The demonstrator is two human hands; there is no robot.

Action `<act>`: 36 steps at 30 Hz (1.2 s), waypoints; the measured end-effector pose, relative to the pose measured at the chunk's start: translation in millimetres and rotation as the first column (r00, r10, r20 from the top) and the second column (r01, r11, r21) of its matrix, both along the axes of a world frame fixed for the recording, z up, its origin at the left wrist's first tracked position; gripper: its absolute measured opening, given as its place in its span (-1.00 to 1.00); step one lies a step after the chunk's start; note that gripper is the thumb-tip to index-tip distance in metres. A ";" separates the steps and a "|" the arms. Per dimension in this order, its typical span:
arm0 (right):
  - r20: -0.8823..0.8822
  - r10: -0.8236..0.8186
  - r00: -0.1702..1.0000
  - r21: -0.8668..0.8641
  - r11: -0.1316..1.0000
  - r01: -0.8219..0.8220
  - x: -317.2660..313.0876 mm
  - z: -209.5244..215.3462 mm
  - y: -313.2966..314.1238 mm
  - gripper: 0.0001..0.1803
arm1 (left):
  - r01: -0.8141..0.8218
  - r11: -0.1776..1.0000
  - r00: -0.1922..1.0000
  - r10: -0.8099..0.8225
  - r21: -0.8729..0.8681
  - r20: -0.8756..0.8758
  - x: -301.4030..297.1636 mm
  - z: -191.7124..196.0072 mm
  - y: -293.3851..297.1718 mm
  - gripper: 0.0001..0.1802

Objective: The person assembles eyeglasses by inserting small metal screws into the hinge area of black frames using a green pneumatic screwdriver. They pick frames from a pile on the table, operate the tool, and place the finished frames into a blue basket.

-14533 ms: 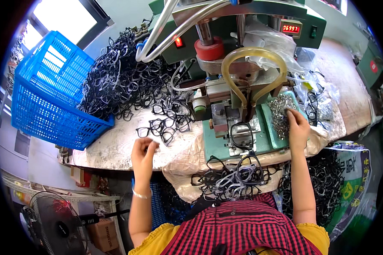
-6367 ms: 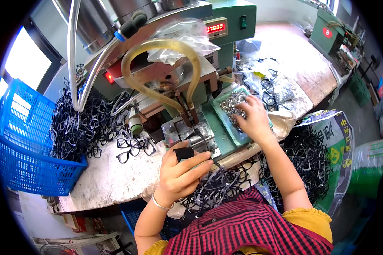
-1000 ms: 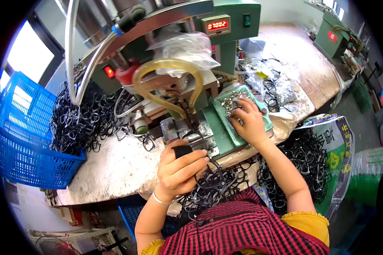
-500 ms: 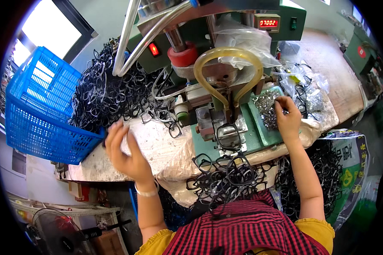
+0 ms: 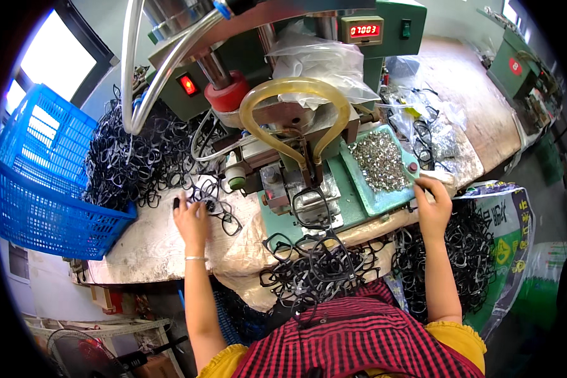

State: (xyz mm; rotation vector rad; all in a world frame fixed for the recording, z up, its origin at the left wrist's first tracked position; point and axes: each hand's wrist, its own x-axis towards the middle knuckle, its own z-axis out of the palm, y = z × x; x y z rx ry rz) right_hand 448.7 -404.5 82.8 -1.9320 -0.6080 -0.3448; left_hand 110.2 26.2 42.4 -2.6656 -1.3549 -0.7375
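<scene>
My left hand [image 5: 193,225], a little blurred, reaches toward loose black eyeglass frames [image 5: 229,217] at the near edge of the pile, its fingers apart. A dark spot shows at one fingertip. My right hand [image 5: 433,205] is beside the right rim of a green tray [image 5: 366,206], thumb and forefinger pinched together. Whatever they hold is too small to make out. Small shiny metal pieces [image 5: 381,160] lie heaped in that tray. A black eyeglass frame [image 5: 310,218] stands at the green machine's metal fixture [image 5: 299,192], under a looped yellowish tube [image 5: 343,104].
A blue plastic basket [image 5: 63,217] lies tipped at the left by a large pile of black frames [image 5: 148,142]. More frames [image 5: 321,271] rest at my lap. A printed sack [image 5: 507,246] stands at the right. Clear tubes [image 5: 132,63] hang at upper left.
My left hand has moved down and forward to the loose frames. My right hand has drawn back from the metal pieces to the tray's rim. The view has shifted; the machine's red display has changed.
</scene>
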 end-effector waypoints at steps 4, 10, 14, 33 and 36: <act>-0.227 0.088 0.970 0.159 0.986 -0.053 -17.3 7.0 2.7 -0.85 | 0.039 0.941 0.960 -0.129 0.336 0.249 -17.5 31.8 -14.5 -0.80; 0.010 0.508 0.861 0.238 0.835 -0.496 -48.8 83.4 105.8 -0.84 | 0.415 0.882 0.510 -0.020 -0.225 0.860 46.9 59.2 -62.1 -0.78; -0.115 0.522 0.845 0.341 0.820 -0.460 -69.3 73.0 131.8 -0.82 | 0.591 0.732 0.342 0.153 -0.339 0.927 49.2 25.7 -90.4 -0.87; -0.245 0.664 0.707 0.382 0.736 -0.559 -80.1 102.5 107.9 -0.55 | 0.844 0.492 0.238 -0.701 0.215 0.672 99.3 158.4 -189.5 -0.87; 0.014 0.457 0.890 -0.128 0.883 -0.451 -26.2 69.5 102.3 -0.66 | 0.883 0.401 0.257 -0.848 0.245 0.464 111.5 144.4 -200.2 -0.88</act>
